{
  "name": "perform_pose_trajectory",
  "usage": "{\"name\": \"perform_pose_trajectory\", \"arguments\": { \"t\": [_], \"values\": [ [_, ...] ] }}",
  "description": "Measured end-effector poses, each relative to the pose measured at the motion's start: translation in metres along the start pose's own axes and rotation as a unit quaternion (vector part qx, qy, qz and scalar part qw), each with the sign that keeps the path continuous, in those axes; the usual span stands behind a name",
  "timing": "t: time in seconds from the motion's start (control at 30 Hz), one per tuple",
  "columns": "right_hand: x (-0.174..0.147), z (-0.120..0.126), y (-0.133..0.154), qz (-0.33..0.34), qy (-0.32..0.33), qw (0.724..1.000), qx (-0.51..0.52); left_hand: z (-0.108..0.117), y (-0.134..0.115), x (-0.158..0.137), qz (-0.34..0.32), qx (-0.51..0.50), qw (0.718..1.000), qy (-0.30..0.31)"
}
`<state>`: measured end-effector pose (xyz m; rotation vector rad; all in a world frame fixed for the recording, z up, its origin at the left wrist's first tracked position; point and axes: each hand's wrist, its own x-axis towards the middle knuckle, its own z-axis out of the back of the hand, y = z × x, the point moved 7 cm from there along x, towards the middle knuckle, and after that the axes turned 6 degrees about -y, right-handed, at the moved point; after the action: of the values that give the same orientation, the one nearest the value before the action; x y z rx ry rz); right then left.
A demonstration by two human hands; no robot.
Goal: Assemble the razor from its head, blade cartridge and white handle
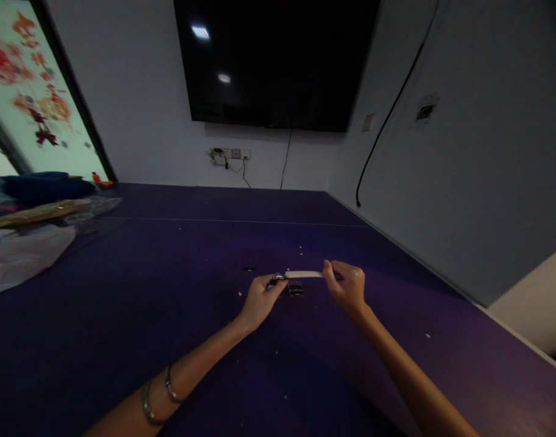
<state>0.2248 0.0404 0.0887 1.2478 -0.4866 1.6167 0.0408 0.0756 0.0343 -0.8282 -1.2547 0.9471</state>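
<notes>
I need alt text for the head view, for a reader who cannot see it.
Over a purple surface, a person's left hand holds a small, shiny item and the right hand grips a pale strip reaching toward it. A small dark piece shows between the hands, and a large dark screen hangs on the wall beyond.

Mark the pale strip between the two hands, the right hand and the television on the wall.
Pale strip [304, 274]: head view, midway along its visible length.
Right hand [348, 285]: head view, middle of the hand.
Television [278, 67]: head view, middle of its dark screen.
</notes>
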Motion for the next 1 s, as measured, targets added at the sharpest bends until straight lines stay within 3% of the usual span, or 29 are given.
{"name": "perform_pose_trajectory", "arguments": {
  "t": [0.1, 0.27, 0.4, 0.5, 0.6, 0.7, 0.8, 0.9, 1.0],
  "values": [
    [0.002, 0.003, -0.006, -0.022, -0.021, 1.0, 0.004, 0.001, 0.004, 0.002, 0.004, -0.004, 1.0, -0.005],
    [0.001, 0.003, 0.008, -0.013, 0.0, 1.0, 0.015, -0.005, 0.006, -0.003, 0.007, -0.009, 1.0, 0.01],
    [-0.004, -0.004, -0.011, -0.018, 0.011, 1.0, 0.008, -0.002, 0.004, -0.004, 0.015, -0.006, 1.0, -0.004],
    [-0.003, -0.007, -0.039, -0.083, 0.007, 0.997, 0.0, 0.002, 0.007, 0.001, 0.034, -0.016, 0.999, -0.015],
    [-0.003, -0.013, -0.056, -0.21, 0.01, 0.974, 0.083, 0.001, 0.017, 0.006, 0.081, -0.037, 0.996, 0.0],
    [-0.011, -0.031, -0.038, -0.329, 0.059, 0.901, 0.275, -0.002, 0.028, 0.008, 0.127, -0.056, 0.99, 0.02],
    [-0.031, -0.051, 0.01, -0.424, 0.137, 0.766, 0.464, -0.005, 0.034, 0.008, 0.14, -0.069, 0.987, 0.024],
    [-0.051, -0.06, 0.061, -0.478, 0.203, 0.652, 0.552, -0.006, 0.034, 0.007, 0.13, -0.078, 0.988, 0.026],
    [-0.064, -0.061, 0.092, -0.524, 0.21, 0.57, 0.598, -0.005, 0.03, 0.005, 0.124, -0.082, 0.989, 0.02]
  ]
}}
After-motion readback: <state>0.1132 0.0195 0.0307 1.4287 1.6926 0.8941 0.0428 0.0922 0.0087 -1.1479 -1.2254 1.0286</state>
